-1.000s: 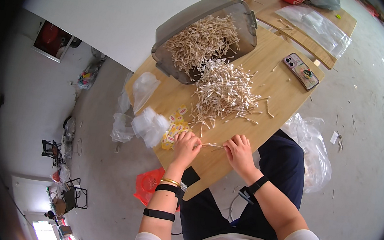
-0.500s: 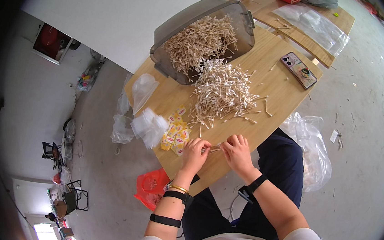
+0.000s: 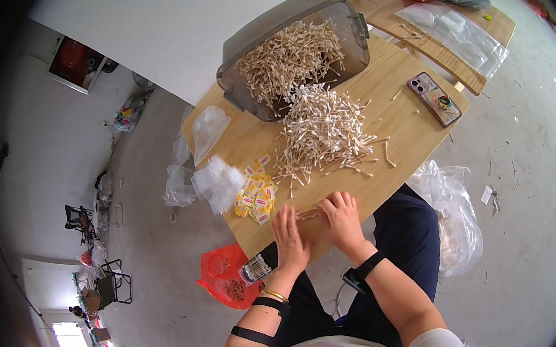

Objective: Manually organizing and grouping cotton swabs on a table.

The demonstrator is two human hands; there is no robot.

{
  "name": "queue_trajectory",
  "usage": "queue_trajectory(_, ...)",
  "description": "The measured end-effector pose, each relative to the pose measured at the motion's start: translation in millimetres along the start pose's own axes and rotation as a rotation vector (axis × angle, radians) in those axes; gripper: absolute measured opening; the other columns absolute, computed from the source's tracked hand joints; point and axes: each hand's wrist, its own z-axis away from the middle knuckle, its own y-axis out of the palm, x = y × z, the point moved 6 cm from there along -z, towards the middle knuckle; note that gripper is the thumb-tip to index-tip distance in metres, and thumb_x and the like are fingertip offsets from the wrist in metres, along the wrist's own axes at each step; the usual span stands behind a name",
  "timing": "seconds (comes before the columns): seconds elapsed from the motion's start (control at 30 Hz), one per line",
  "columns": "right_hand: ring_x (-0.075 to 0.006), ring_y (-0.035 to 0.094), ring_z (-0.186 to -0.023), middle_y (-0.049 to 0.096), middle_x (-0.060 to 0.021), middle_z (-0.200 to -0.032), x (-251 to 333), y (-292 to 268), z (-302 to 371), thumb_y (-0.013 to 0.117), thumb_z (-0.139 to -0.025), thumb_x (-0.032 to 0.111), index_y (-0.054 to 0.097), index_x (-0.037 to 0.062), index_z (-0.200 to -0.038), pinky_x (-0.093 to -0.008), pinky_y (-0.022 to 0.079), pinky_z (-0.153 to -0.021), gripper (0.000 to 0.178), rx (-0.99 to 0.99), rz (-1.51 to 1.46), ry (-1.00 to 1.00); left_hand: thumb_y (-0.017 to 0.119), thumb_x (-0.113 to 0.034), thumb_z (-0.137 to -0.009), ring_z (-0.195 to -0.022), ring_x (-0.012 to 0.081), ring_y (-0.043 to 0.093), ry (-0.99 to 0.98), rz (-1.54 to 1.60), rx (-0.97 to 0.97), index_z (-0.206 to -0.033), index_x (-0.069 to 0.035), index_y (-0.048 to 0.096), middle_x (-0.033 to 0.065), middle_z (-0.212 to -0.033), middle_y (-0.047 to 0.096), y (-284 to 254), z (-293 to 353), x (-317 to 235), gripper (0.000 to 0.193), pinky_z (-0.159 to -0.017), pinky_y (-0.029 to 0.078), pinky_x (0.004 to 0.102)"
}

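A few cotton swabs lie between my hands near the table's front edge. My right hand is closed with its fingertips pinching their right ends. With fingers stretched out, my left hand rests on edge at their left ends, palm turned toward them. Beyond my hands spreads a large heap of loose cotton swabs. It spills from a grey translucent plastic bin tipped on its side, which holds many more. Small yellow-and-white printed cards are scattered left of my hands, next to clear plastic bags.
A phone in a decorated case lies at the table's right side. An open red plastic bag hangs by the left edge near a dark boxy object. A big clear bag stands beside my right leg. Another wooden table adjoins at the back.
My left hand has opened from a pinch, its fingers now straight, and moved slightly right and toward me. The swabs between my hands show more. My right hand stays nearly in place.
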Motion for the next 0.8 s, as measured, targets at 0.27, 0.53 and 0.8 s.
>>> queue_trajectory(0.27, -0.0257, 0.053, -0.114, 0.060, -0.0053, -0.113, 5, 7, 2, 0.071, -0.082, 0.017, 0.067, 0.0109, -0.103, -0.0410, 0.042, -0.102, 0.022, 0.043, 0.085, -0.169, 0.067, -0.010, -0.084, -0.127, 0.0341, 0.048, -0.093, -0.021, -0.150, -0.132, -0.006, 0.055, 0.0131, -0.134, 0.052, -33, -3, 46, 0.050, -0.109, 0.035, 0.0492)
queue_trajectory(0.53, -0.0266, 0.052, -0.113, 0.058, -0.0054, -0.110, 10, 19, 1, 0.071, -0.084, 0.020, 0.065, 0.0116, -0.100, -0.0416, 0.041, -0.103, 0.019, 0.078, 0.098, -0.130, 0.075, -0.015, -0.081, -0.114, 0.0281, 0.054, -0.039, -0.049, -0.085, -0.101, -0.015, 0.066, 0.0024, -0.115, 0.060, -33, -25, 44, 0.022, -0.099, 0.040, 0.0459)
queue_trajectory(0.8, -0.0270, 0.052, -0.108, 0.057, -0.0053, -0.105, 4, 17, 4, 0.071, -0.085, 0.018, 0.064, 0.0127, -0.099, -0.0403, 0.043, -0.099, 0.017, 0.087, 0.049, -0.085, 0.074, -0.010, -0.083, -0.095, 0.0263, 0.063, -0.118, 0.039, -0.122, -0.092, -0.010, 0.067, 0.0056, -0.095, 0.067, -43, -13, 58, 0.011, -0.092, 0.045, 0.0425)
